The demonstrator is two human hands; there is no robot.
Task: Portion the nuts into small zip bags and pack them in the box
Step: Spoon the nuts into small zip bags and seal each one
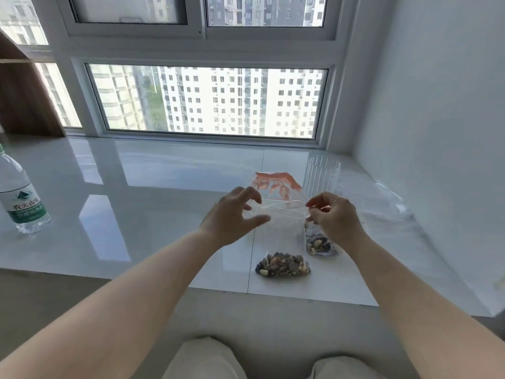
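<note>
Seated person at a white tiled window ledge (153, 187), both bare forearms extended over it. The left hand (232, 214) and right hand (332, 216) hold a clear zip bag (281, 214) up between them, each hand pinching one end of its top edge with curled fingers and thumb; the bag hangs above the ledge, its lower part holding a portion of mixed nuts (282, 265) that sits low near the ledge's front edge. A second filled bag of nuts (318, 243) lies just to the right, partly hidden under the right wrist. Behind the held bag, a packet with red-orange print (276, 184) shows through the plastic, and beside it on the right stands a clear ribbed plastic cup (322, 175). Loose clear plastic bags (382, 206) lie flat farther right, near the white wall. A water bottle (20, 198) with a green label stands well apart at the left of the ledge. The box cannot be made out in this view.
</note>
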